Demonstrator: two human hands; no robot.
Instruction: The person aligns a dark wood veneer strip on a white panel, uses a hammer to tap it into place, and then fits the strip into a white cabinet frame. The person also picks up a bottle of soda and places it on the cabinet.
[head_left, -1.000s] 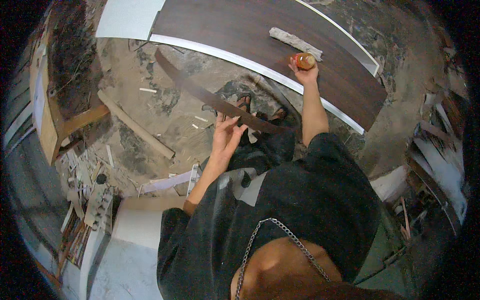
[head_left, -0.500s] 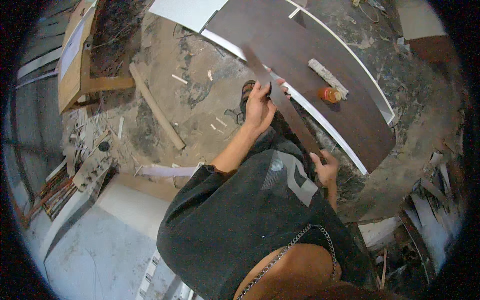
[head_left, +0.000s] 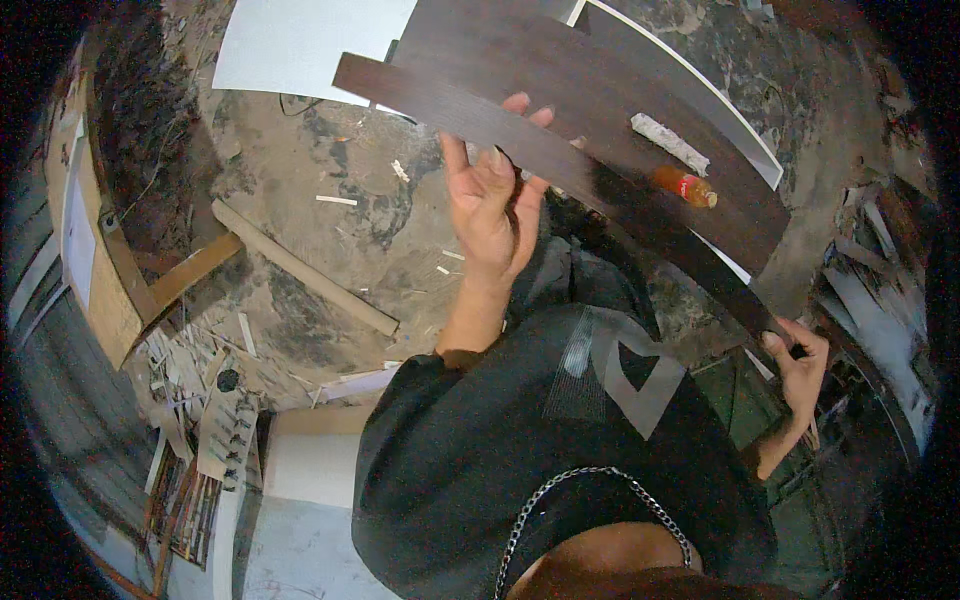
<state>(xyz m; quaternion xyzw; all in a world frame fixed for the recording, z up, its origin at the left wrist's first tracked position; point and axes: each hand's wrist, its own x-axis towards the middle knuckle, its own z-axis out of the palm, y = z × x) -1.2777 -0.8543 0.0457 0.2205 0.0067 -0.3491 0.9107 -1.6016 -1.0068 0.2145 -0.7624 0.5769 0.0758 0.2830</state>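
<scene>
A long, narrow dark brown wood-grain board (head_left: 570, 165) is held in front of me, running from the upper left down to the right. My left hand (head_left: 492, 205) grips it from below near its left part, thumb on the near side and fingertips showing past the far edge. At the board's right end, my right hand (head_left: 800, 360) pinches it between thumb and fingers. Beyond it lies a wide dark brown panel (head_left: 520, 50), partly hidden by the held board. On that panel rest a white fuzzy roller (head_left: 670, 142) and an orange-brown bottle (head_left: 685, 186) lying on its side.
A white sheet (head_left: 300, 45) lies at the upper left. A wooden frame piece (head_left: 100, 270) stands far left, near a long cardboard-coloured tube (head_left: 305, 268) on the dirty floor. Scrap strips (head_left: 185, 370) are heaped at the left, and more scraps (head_left: 865, 270) at the right.
The narrow board has been raised and swung to a flatter slant. My right hand has moved right with its end, and my left hand's grip has opened wider beneath it. The view has turned.
</scene>
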